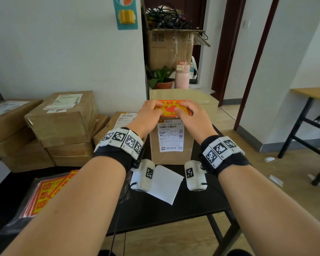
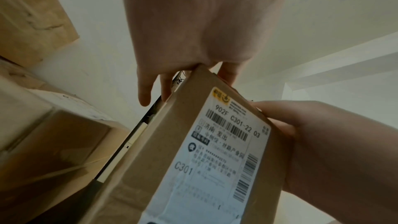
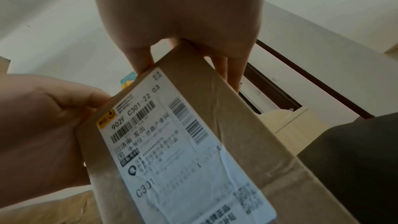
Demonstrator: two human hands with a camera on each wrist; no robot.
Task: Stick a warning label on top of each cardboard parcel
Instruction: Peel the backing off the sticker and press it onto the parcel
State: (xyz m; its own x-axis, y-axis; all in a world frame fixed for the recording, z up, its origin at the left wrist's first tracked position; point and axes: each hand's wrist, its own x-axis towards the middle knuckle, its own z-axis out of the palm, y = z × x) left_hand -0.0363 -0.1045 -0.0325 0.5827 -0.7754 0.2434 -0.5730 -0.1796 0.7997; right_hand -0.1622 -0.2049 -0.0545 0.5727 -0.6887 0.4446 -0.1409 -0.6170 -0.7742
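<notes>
On the black table (image 1: 183,206), both hands press a warning label (image 1: 171,109) atop the parcel (image 1: 171,145).

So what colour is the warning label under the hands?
Orange-red with a yellow band, the warning label shows best in the head view.

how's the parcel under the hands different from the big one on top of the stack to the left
The parcel under the hands stands upright and narrow; the stacked parcel lies low and wide. The first has a red and yellow warning label on top, with the left hand and right hand on it; the stacked one's top shows only a white shipping label. Both are brown cardboard with printed shipping labels.
</notes>
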